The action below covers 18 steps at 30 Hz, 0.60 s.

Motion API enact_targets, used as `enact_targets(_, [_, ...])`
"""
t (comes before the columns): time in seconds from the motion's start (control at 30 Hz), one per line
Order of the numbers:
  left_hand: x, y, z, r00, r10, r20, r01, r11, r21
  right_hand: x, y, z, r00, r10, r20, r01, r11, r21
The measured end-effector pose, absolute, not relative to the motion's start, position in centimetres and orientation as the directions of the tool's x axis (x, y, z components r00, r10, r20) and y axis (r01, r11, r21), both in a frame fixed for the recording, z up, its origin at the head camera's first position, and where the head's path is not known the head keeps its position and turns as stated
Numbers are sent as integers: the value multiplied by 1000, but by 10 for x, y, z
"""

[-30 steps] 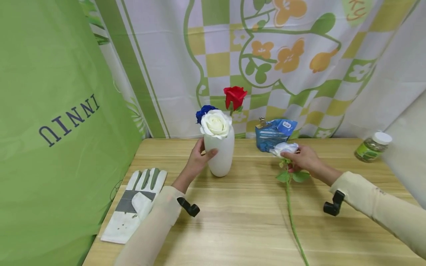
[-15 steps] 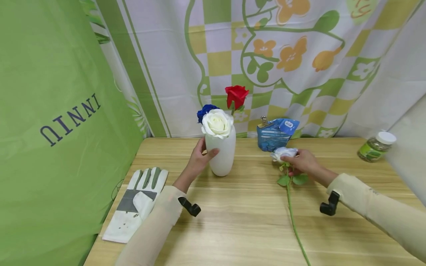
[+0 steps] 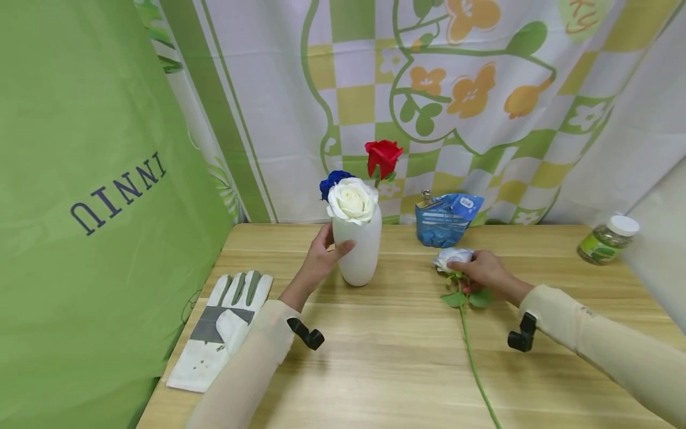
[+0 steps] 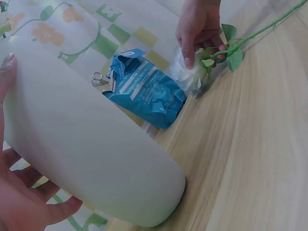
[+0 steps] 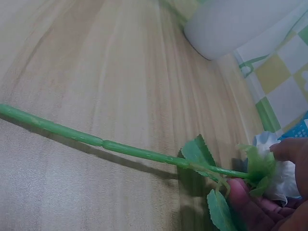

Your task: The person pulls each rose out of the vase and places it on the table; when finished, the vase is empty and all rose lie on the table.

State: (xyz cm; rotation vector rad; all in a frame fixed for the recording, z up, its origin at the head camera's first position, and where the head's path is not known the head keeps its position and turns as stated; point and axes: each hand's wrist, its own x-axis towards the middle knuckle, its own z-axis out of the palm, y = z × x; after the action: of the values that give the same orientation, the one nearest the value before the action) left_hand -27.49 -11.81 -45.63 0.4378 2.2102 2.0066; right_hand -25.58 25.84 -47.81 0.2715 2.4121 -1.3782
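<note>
A tall white vase (image 3: pixel 358 256) stands upright on the table, with a white rose (image 3: pixel 352 201), a blue flower (image 3: pixel 335 183) and a red rose (image 3: pixel 383 158) in its mouth. My left hand (image 3: pixel 320 259) grips the vase's left side, thumb across the front; in the left wrist view the fingers (image 4: pixel 30 179) curve round its wall. Farther right, my right hand (image 3: pixel 486 271) pinches a pale blue-white artificial rose (image 3: pixel 452 260) just under its bloom. Its green stem (image 5: pixel 130 150) stretches toward the table's front, low over the wood, with leaves (image 5: pixel 198 152) near the fingers.
Behind the right hand sits a blue pouch (image 3: pixel 445 221) with a metal clip. A lidded jar (image 3: pixel 608 240) is at the far right. White-grey work gloves (image 3: pixel 220 330) lie at the left, by the left forearm. Printed curtain (image 3: pixel 354 89) hangs along the back edge.
My right hand has shifted slightly left and toward me, with the pale rose in its fingers. The left hand keeps its hold on the vase.
</note>
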Motion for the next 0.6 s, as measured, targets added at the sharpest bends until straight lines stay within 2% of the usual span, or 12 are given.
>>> enact_targets(0.23, [-277, -118, -459, -954, 273, 126, 141, 35, 989, -257, 256, -479, -930, 10, -368, 313, 546, -777])
enact_targets(0.6, [-272, -118, -452, -956, 287, 56, 36, -74, 997, -254, 254, -474, -915, -29, -403, 304, 609, -732])
